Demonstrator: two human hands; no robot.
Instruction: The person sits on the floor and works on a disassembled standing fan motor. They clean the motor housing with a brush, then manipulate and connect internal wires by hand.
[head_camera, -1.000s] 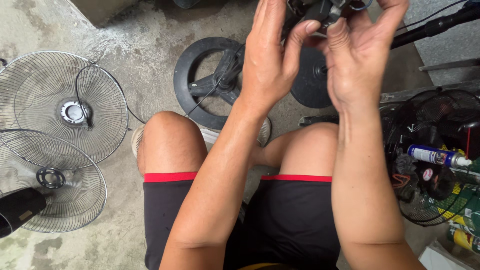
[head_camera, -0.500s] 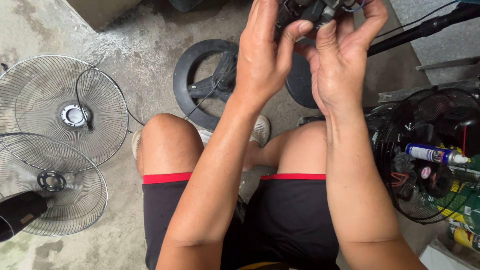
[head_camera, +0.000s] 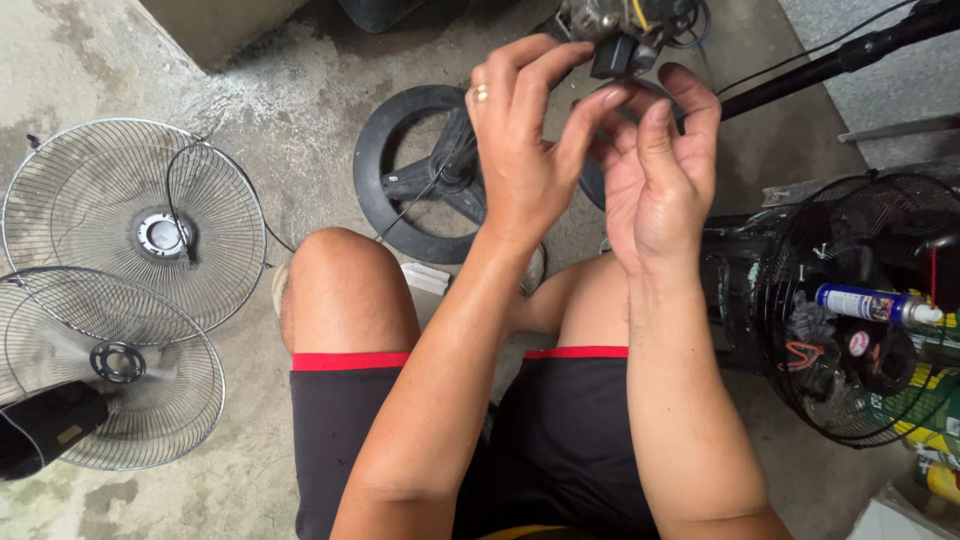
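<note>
A fan motor (head_camera: 612, 22) with wires and a small black block under it hangs at the top edge, on a black pole (head_camera: 850, 52) that runs to the upper right. My left hand (head_camera: 520, 150), with a ring on one finger, is raised to it, and its fingertips pinch at the black block. My right hand (head_camera: 655, 175) is right beside it, palm toward me, fingers slightly curled and apart just under the motor. I see nothing in that palm. Both forearms rise over my knees.
Two wire fan guards (head_camera: 130, 230) (head_camera: 110, 370) lie on the concrete at the left. A round black fan base (head_camera: 385, 170) lies beyond my knees. At the right, a black fan guard (head_camera: 800, 290) holds a spray can (head_camera: 870, 303) and small parts.
Both hands sit lower in the view than before. My right hand's fingers have come down off the motor, while my left fingers stay at its underside.
</note>
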